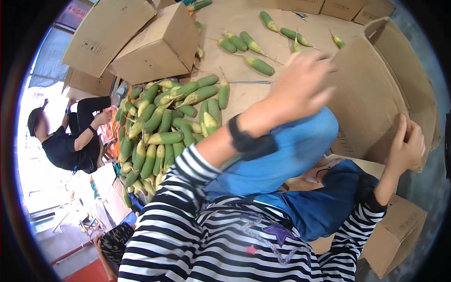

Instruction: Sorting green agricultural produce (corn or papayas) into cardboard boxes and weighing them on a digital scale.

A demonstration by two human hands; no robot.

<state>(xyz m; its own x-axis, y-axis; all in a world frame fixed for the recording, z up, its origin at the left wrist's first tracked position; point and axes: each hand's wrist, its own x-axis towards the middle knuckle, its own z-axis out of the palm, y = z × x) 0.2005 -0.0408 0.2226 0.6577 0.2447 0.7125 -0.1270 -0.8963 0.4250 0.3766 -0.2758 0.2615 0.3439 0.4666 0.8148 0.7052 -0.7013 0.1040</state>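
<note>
My left hand (301, 83), blurred, hangs over the cardboard-covered floor with its fingers apart and nothing seen in it. A black band circles that wrist. Just beyond it, one green radish (296, 45) is partly hidden by the fingers. My right hand (405, 146) grips the edge of an upright cardboard box (359, 95), thumb on the near face. Its contents cannot be seen. In front of me several loose green radishes (259, 65) lie on the cardboard sheet (243, 98). A large heap of green radishes (165, 137) rises to the left of my knee.
A cardboard box (155, 53) with a raised flap stands behind the heap. More boxes (341, 8) line the far edge; another box (398, 229) sits at my right side. A person in black (70, 144) sits beyond the heap; another person's camouflage-clad leg (116, 243) shows lower left.
</note>
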